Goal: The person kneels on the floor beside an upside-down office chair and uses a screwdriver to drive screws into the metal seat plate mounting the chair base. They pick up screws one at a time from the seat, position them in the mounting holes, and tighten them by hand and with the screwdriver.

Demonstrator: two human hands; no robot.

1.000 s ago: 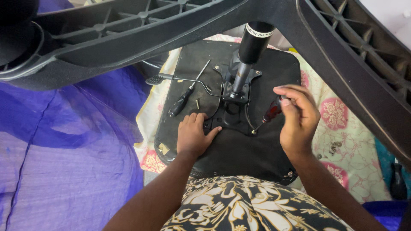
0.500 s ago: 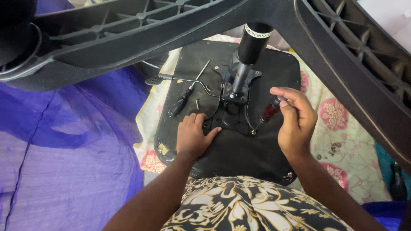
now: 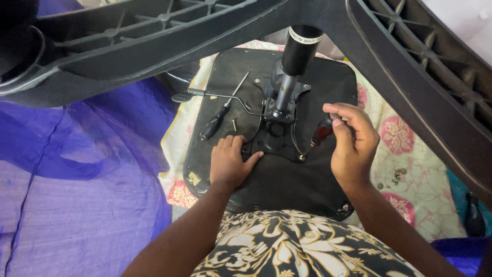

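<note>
A person looks down at an upturned office chair seat point(image 3: 287, 174), a flat black panel lying on a pale cloth with pink flowers point(image 3: 410, 149). A metal mounting plate point(image 3: 274, 128) sits at the seat's centre, with a black gas cylinder point(image 3: 297, 56) rising from it towards the camera. The black plastic legs of the chair base point(image 3: 154, 46) spread across the top of the view.

The right hand point(image 3: 353, 149) is closed around the red and black handle of a screwdriver point(image 3: 320, 134), fingers curled and thumb on top. The tool slants down to the left, and its tip meets a screw near the plate's lower right corner. The left hand point(image 3: 229, 163) lies flat and open on the seat, just beside the plate's lower left edge, pressing down and gripping nothing.

A second screwdriver point(image 3: 220, 114) with a black handle lies loose on the seat to the left of the plate, and a small loose screw point(image 3: 234, 124) rests just beside it. A thin metal lever with a black paddle end point(image 3: 187, 95) reaches out leftwards. Purple plastic sheeting point(image 3: 77, 195) covers the floor on the left. A few small fittings point(image 3: 397, 175) lie on the cloth to the right.

The screwdriver looks light and stiff, and is best held around its thick, ridged handle. The seat appears rigid and fairly heavy, likely to shift unless braced with a flat palm.
</note>
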